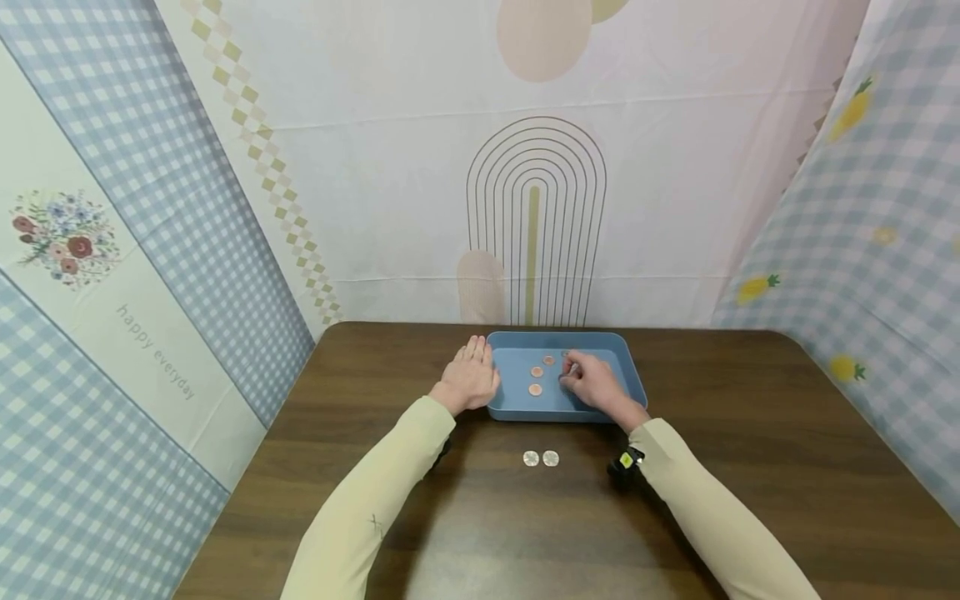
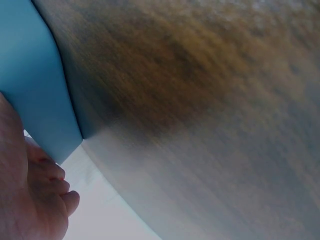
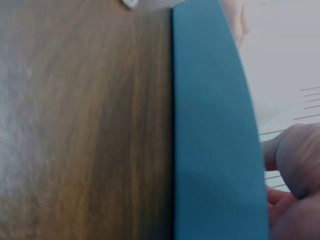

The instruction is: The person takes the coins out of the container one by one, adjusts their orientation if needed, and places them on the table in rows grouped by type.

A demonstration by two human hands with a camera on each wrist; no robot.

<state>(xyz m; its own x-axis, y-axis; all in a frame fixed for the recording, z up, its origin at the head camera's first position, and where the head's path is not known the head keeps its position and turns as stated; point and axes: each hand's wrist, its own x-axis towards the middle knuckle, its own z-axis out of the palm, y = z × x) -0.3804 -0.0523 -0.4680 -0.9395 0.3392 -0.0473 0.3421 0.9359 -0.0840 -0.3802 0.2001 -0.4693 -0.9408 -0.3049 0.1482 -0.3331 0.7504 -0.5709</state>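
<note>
A shallow blue tray (image 1: 566, 414) sits on the brown table. Against its left rim rests my left hand (image 1: 474, 379), fingers straight and pointing away. The left wrist view shows part of that hand (image 2: 37, 200) beside the tray's outer wall. My right hand (image 1: 592, 382) reaches over the front rim into the tray with bent fingers. Its fingertips are right at a small round copper-coloured disc (image 1: 566, 353), partly covered; I cannot tell if they pinch it. To their left lie copper-coloured discs like coins, one near the middle (image 1: 537, 372), in a curved row.
Two silvery coin-like discs (image 1: 531, 458) lie side by side on the table (image 1: 525, 533) before the tray. A patterned white cloth (image 1: 390, 208) hangs behind the table, and blue checked cloth (image 1: 885, 250) hangs at the sides. Each wrist carries a black strapped device (image 1: 625, 462).
</note>
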